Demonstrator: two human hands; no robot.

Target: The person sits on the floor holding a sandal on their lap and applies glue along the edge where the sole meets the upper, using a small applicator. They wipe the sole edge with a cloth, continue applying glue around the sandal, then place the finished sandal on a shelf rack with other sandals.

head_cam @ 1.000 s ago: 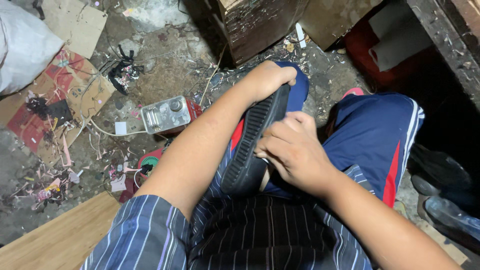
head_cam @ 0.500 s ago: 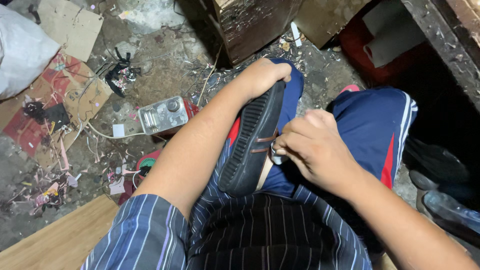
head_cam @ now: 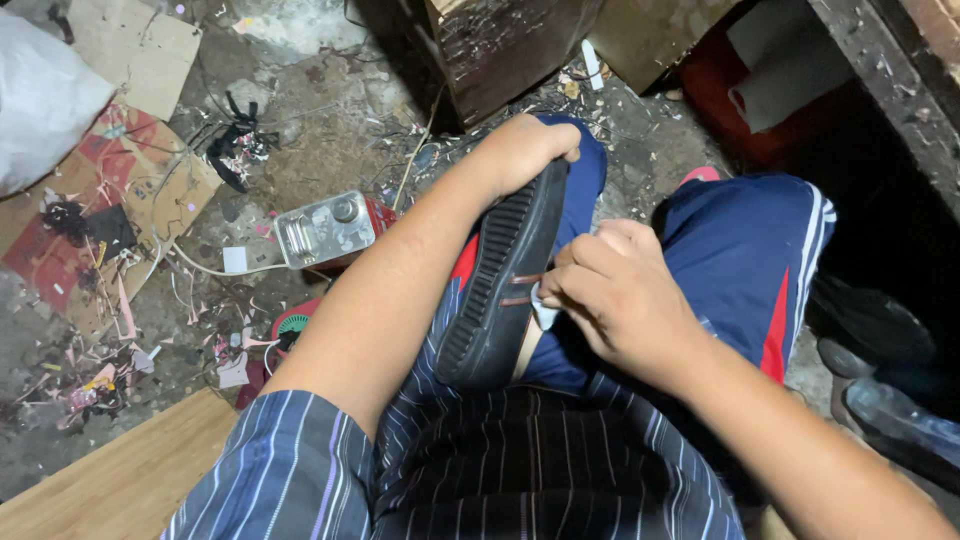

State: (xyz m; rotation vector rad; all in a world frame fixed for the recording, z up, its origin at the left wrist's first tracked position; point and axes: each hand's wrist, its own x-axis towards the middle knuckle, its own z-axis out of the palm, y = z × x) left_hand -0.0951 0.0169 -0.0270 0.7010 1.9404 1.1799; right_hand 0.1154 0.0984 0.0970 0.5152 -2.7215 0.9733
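The head view looks down on a black shoe point(head_cam: 500, 290) held on edge over the person's lap, its ribbed sole turned to the left of the frame. Its long axis runs up the picture and leans a little right: the far end sits at the knee under the left hand point(head_cam: 520, 150), the near end rests low against the striped shirt point(head_cam: 520, 470). Two reddish marks cross the sole's rim about midway.

The left hand is closed over the far tip of the shoe, fingers curled round it, the forearm lying along the sole's left side. The right hand point(head_cam: 615, 295) is bunched at the shoe's right edge, fingertips pinched on a small pale bit point(head_cam: 545, 312) pressed against the rim; what that bit is cannot be told.

The shoe lies between the two thighs in blue trousers point(head_cam: 740, 260) with red and white stripes.

On the dirt floor left of the left arm stands a small metal box point(head_cam: 325, 230) with a knob and a white cord. Further left lie cardboard point(head_cam: 130, 40), a black tangle of wire point(head_cam: 235, 145) and pink scraps point(head_cam: 90, 385). A wooden board point(head_cam: 120, 480) sits at bottom left. A dark wooden post point(head_cam: 500, 50) rises beyond the knee. The left forearm hides part of the floor beside the sole
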